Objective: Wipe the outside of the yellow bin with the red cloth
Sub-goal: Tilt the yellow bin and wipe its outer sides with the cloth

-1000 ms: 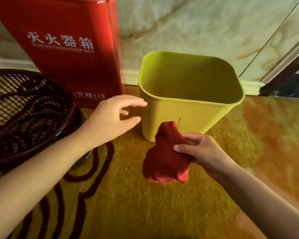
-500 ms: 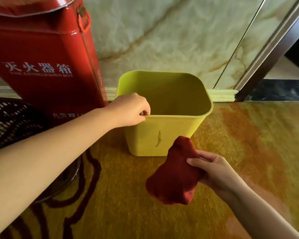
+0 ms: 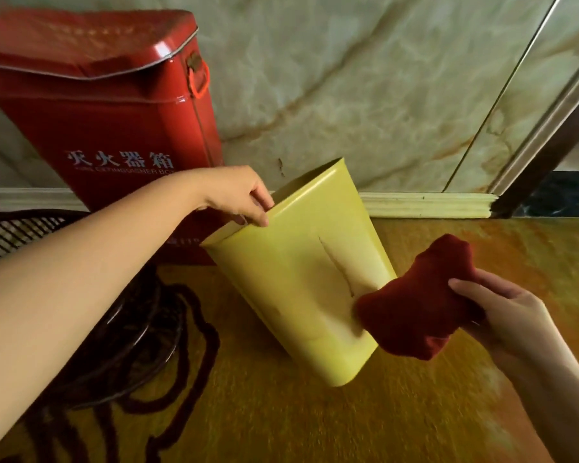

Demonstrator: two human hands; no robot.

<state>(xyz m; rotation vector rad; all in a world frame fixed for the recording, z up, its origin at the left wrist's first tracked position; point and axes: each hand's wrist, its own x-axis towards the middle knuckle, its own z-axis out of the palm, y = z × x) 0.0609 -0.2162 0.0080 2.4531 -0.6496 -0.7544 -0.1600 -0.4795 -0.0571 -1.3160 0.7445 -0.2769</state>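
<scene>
Tilting the yellow bin (image 3: 298,289) away by its rim, our left hand (image 3: 238,195) pinches the near edge while our right hand (image 3: 502,315) bunches the red cloth (image 3: 418,302). The bin's side wall lies just left of that grip (cloth touching it), long axis leaning away.

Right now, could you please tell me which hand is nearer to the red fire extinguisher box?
Left. The left hand grips the tilted yellow bin's rim just in front of the fire extinguisher box; the right hand holds the red cloth beyond the bin's far side.
</scene>
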